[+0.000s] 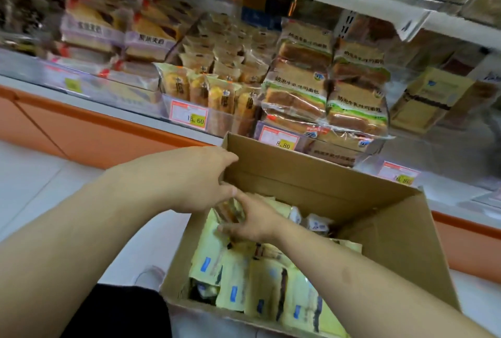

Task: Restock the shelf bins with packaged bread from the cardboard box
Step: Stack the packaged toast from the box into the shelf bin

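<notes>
An open cardboard box (339, 183) stands on the floor below the shelf, holding several yellow bread packets (257, 283) standing on edge. At the box's far left corner both hands meet over one packet (227, 211) that shows brown bread through clear wrap. My left hand (195, 177) curls round the packet's top, next to the box wall. My right hand (254, 221) grips the same packet from the right side, fingers on the yellow wrap. The shelf bins (322, 99) above hold stacked toast loaves and small cakes.
Price tags (189, 116) hang on the clear bin fronts. A bin (431, 99) at the right holds the same yellow packets. An orange shelf base (89, 131) runs along the white floor. A dark trouser leg (122, 313) sits at the bottom left.
</notes>
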`<state>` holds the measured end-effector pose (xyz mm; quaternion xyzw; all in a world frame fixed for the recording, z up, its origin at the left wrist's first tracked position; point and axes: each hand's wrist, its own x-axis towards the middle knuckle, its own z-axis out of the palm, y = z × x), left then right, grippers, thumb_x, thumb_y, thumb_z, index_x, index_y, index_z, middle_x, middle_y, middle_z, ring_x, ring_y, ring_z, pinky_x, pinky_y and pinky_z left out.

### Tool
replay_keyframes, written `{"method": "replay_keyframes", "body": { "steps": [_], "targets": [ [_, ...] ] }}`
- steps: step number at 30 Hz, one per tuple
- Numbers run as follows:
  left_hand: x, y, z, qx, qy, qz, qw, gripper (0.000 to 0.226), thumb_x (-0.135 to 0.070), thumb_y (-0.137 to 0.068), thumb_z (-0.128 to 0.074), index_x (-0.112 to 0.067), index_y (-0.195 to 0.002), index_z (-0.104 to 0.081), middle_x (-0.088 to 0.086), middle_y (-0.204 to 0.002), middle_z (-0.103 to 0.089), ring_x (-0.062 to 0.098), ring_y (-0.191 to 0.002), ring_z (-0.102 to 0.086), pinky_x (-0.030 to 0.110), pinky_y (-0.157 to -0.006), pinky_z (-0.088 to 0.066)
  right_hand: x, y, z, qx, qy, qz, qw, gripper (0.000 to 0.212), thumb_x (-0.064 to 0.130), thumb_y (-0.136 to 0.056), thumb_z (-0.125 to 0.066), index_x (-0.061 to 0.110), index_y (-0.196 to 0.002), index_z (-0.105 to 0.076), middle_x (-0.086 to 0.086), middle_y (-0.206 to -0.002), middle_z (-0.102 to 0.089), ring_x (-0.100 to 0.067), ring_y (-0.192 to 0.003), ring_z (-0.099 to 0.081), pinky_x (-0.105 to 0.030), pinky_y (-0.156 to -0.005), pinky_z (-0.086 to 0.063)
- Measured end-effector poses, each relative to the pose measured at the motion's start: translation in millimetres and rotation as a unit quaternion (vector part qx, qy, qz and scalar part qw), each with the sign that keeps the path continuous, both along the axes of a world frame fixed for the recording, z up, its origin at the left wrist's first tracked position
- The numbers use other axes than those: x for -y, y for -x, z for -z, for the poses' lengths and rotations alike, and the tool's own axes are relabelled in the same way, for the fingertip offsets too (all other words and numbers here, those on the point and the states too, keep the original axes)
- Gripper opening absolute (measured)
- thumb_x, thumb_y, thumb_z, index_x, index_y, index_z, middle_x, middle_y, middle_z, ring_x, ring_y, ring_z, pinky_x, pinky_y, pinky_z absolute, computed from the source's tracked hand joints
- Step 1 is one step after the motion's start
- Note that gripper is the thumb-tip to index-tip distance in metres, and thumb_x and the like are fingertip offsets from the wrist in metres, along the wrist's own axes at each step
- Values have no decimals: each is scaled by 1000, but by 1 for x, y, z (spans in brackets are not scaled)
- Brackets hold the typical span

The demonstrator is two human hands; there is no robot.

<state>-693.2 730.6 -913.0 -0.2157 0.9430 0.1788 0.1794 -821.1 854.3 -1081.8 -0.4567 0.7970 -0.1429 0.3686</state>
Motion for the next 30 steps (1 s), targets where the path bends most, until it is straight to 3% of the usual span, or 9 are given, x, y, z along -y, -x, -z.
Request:
{"method": "replay_keyframes", "body": {
  "steps": [6, 11, 15, 17, 19, 22, 24, 27, 30],
  "targets": [
    [9, 4, -7, 27, -10, 4, 1000, 65, -57, -101, -52, -33, -159, -34, -10, -159, -43, 16, -137, -49, 32, -110, -45, 1, 4, 22, -14, 56, 14, 998, 80, 33, -89, -81, 39, -158, -39, -1, -138, -65, -22, -122, -61, -21, -84, -38],
    [5, 9, -10, 5, -1, 5, 1000, 58, -57, -101, -52, -35, -154, -42, -11, -153, -50, 14, -131, -54, 31, -106, -47, -15, 16, 8, 40, 95, 89, 991, 61, 25, -86, -79, 44, -139, -55, 16, -119, -70, -5, -103, -69, -28, -92, -55],
    [-2, 13, -15, -55, 0, -15, 998, 47, -51, -102, -54, -35, -147, -52, -11, -142, -58, 12, -114, -57, 28, -95, -49, -36, 23, -35, 89, 130, 118, 980, 51, 13, -86, -83, 37, -129, -67, 15, -117, -73, -5, -109, -69, -33, -99, -56],
    [-9, 16, -20, -93, 9, -33, 995, 42, -48, -103, -55, -32, -142, -57, -9, -132, -62, 9, -99, -52, 24, -85, -44, -52, 23, -65, 98, 139, 109, 979, 51, 12, -87, -82, 37, -128, -68, 16, -120, -72, -6, -112, -69, -37, -100, -58],
    [-17, 18, -25, -119, -10, -64, 991, 36, -51, -102, -53, -33, -132, -63, -10, -121, -68, 7, -94, -57, 26, -82, -48, -69, 24, -98, 85, 155, 99, 979, 52, 11, -87, -82, 38, -129, -67, 15, -121, -72, -6, -114, -69, -36, -101, -58],
    [-34, 17, -27, -130, -113, -122, 977, 39, -65, -100, -45, -35, -113, -66, -7, -91, -72, 12, -78, -70, 36, -71, -58, -92, 22, -145, 72, 199, 116, 970, 57, 1, -86, -81, 36, -130, -68, 14, -119, -75, -4, -112, -70, -31, -101, -58],
    [-51, 19, -26, -156, -249, -176, 939, 43, -68, -97, -46, -37, -122, -62, -5, -98, -70, 16, -76, -75, 41, -69, -65, -105, 19, -167, 27, 237, 127, 963, 63, 1, -85, -82, 40, -132, -67, 21, -123, -73, 2, -117, -67, -25, -104, -54],
    [-76, 26, -30, -218, -407, -243, 853, 53, -59, -93, -63, -41, -141, -53, -5, -118, -71, 16, -97, -75, 39, -70, -66, -121, 13, -184, -58, 272, 146, 949, 72, 11, -87, -81, 58, -137, -57, 32, -128, -67, 6, -125, -60, -27, -108, -52],
    [-87, 34, -34, -283, -493, -249, 784, 60, -44, -90, -75, -39, -143, -49, 0, -109, -79, 19, -104, -75, 44, -78, -65, -128, 8, -192, -52, 309, 161, 936, 81, 7, -91, -76, 62, -143, -47, 35, -130, -65, 10, -125, -60, -23, -106, -53]
  ]
}}
